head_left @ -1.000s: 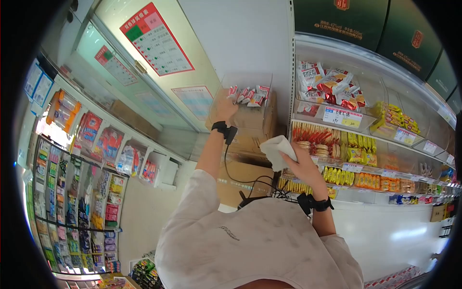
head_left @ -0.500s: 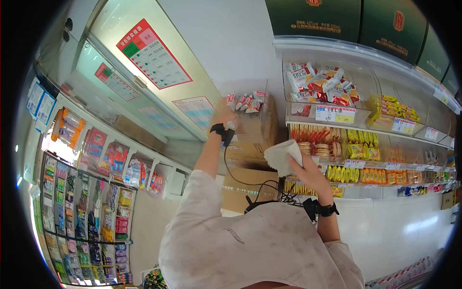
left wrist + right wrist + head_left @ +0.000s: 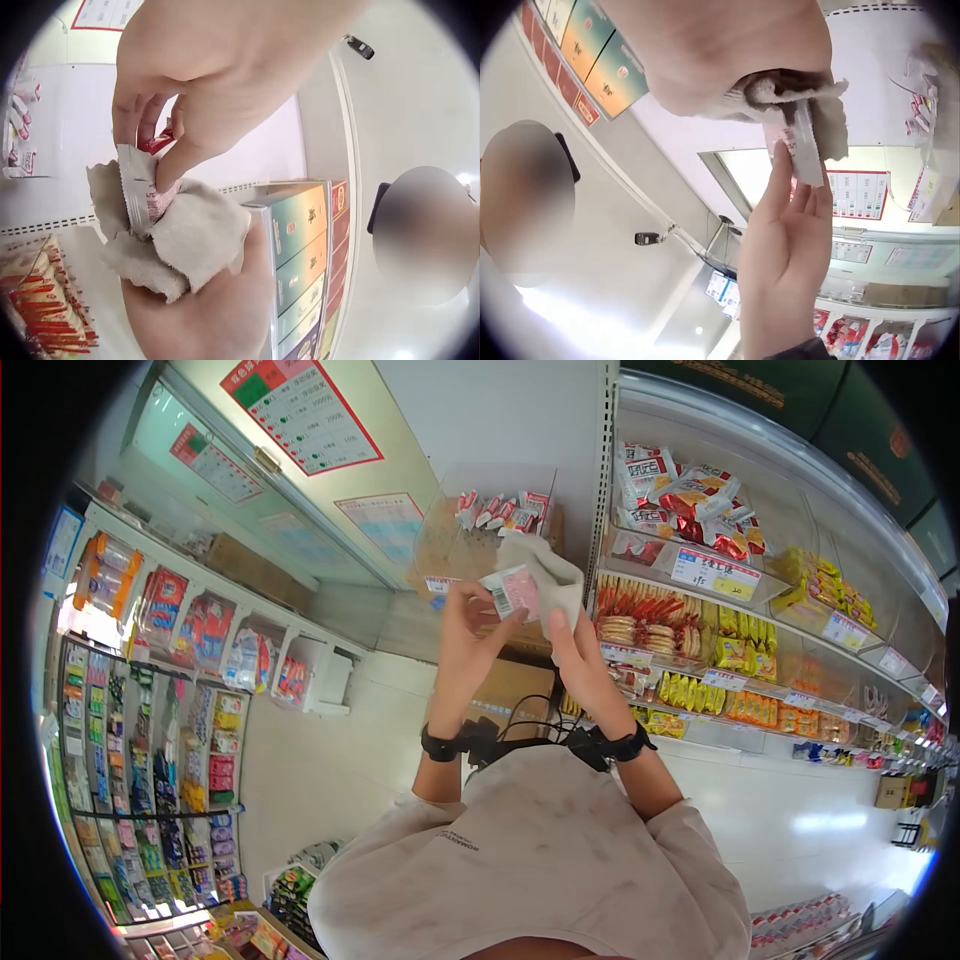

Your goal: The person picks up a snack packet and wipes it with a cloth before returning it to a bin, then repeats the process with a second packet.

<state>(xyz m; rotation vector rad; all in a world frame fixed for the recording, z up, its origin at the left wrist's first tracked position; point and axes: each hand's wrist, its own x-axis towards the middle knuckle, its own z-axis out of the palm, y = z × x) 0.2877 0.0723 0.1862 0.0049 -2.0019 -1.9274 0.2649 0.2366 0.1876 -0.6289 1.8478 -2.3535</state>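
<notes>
In front of my chest, my left hand (image 3: 468,650) pinches a small white and pink snack packet (image 3: 517,592) with a barcode on its back. My right hand (image 3: 583,665) grips a greyish-white cloth (image 3: 552,578), which lies against the packet's right side. The left wrist view shows the cloth (image 3: 199,232) folded around the lower part of the packet (image 3: 139,184), its red front partly hidden behind my fingers. Beyond both hands stands a clear bin (image 3: 445,545) with several red and white packets (image 3: 505,512) along its back.
Shelves to the right hold a clear tray of red and white snack bags (image 3: 690,495), yellow packs (image 3: 825,585) and stacked biscuits (image 3: 650,630). Cardboard boxes (image 3: 505,690) and black cables (image 3: 530,710) sit below my hands. A rack of goods (image 3: 150,780) stands at left.
My left hand has come back from the clear bin with a snack packet. My right hand has moved left and up with the cloth, bringing it against the packet.
</notes>
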